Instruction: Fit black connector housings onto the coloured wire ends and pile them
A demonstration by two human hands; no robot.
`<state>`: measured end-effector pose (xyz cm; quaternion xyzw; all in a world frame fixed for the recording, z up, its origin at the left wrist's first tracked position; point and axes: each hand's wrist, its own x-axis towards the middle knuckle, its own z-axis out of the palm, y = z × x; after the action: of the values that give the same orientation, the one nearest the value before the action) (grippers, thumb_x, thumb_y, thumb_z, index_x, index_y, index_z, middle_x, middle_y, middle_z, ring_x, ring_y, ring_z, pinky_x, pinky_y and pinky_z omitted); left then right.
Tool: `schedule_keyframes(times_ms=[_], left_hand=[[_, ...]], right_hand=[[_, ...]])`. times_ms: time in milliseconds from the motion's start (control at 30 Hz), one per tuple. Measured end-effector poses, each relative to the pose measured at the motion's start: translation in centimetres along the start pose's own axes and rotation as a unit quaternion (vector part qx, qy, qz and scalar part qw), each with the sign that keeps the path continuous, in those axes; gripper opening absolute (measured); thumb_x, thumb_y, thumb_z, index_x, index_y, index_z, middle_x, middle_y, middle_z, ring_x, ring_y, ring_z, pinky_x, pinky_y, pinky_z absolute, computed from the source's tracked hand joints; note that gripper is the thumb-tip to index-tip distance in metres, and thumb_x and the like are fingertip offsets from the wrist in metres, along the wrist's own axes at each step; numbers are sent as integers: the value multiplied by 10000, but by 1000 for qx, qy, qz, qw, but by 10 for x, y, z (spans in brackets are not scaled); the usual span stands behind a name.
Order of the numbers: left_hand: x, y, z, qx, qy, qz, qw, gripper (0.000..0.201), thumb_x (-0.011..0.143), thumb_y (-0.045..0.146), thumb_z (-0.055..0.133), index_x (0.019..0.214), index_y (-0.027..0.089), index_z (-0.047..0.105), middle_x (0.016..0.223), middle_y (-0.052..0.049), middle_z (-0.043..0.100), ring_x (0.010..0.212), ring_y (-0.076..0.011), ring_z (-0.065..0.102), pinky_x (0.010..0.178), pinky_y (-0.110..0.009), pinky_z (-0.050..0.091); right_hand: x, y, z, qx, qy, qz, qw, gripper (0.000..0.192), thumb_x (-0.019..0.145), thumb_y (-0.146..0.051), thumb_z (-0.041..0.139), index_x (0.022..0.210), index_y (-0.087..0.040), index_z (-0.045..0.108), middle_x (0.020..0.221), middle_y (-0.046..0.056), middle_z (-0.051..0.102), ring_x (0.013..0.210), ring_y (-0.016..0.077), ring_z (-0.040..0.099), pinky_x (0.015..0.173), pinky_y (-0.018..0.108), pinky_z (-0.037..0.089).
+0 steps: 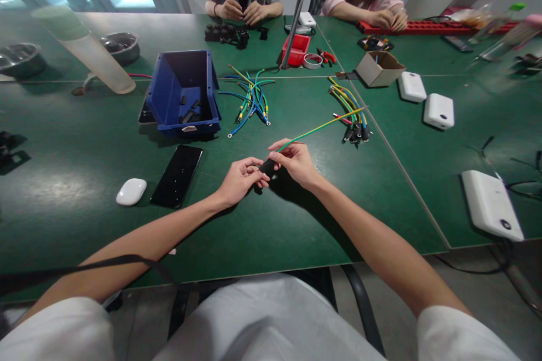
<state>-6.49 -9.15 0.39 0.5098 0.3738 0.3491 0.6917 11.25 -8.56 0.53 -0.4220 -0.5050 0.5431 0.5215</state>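
Between my two hands is a short black sleeve [267, 167], at the near end of a green-yellow wire [315, 130]. My left hand [242, 181] pinches the sleeve from the left. With thumb and fingers, my right hand [294, 161] grips the wire where it meets the sleeve; the wire's far end points up and right. Ahead of my hands lies a loose pile of blue and green-yellow wires [253, 96] with ring terminals. Farther right is a bundle of wires [353, 107] with black sleeves on their near ends.
A blue bin [184, 93] holding small black pieces stands left of the wires. Closer in lie a black phone [176, 176] and a white case [131, 192]. A metal pole [298, 14] rises beyond. White power banks [492, 204] sit at right. Two people work across the table.
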Motion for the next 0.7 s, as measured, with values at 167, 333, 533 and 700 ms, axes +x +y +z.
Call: schedule_keyframes(times_ms=[167, 333, 533, 700], left_hand=[[0, -4, -3, -32, -27, 0, 999, 283, 777, 323, 655, 959, 108, 622, 762, -96, 728, 622, -185, 695, 590, -278, 514], [1, -5, -2, -30, -25, -12, 999, 306, 783, 361, 672, 944, 110, 604, 742, -93, 723, 602, -187, 692, 574, -277, 512], [1, -1, 0, 1, -23, -10, 1000, 332, 778, 397, 709, 907, 117, 587, 706, -78, 715, 571, -173, 680, 560, -268, 516], [0, 0, 0, 9, -22, -10, 1000, 322, 787, 411, 709, 838, 123, 575, 714, -82, 713, 566, -161, 675, 547, -256, 517]], right_hand=[[1, 0, -3, -10, -18, 8, 1000, 313, 715, -418, 760, 890, -177, 660, 658, -14, 655, 495, 82, 542, 496, 225, 467], [2, 0, -5, -11, -32, 9, 999, 315, 712, -420, 762, 882, -175, 659, 664, -15, 657, 501, 82, 545, 497, 220, 464], [2, 0, -6, -10, -42, 12, 999, 303, 721, -406, 759, 886, -172, 661, 655, -13, 658, 497, 82, 545, 498, 221, 466], [1, 0, -3, -4, -47, 22, 999, 305, 717, -403, 761, 889, -171, 662, 661, -13, 656, 516, 83, 552, 503, 220, 472]])
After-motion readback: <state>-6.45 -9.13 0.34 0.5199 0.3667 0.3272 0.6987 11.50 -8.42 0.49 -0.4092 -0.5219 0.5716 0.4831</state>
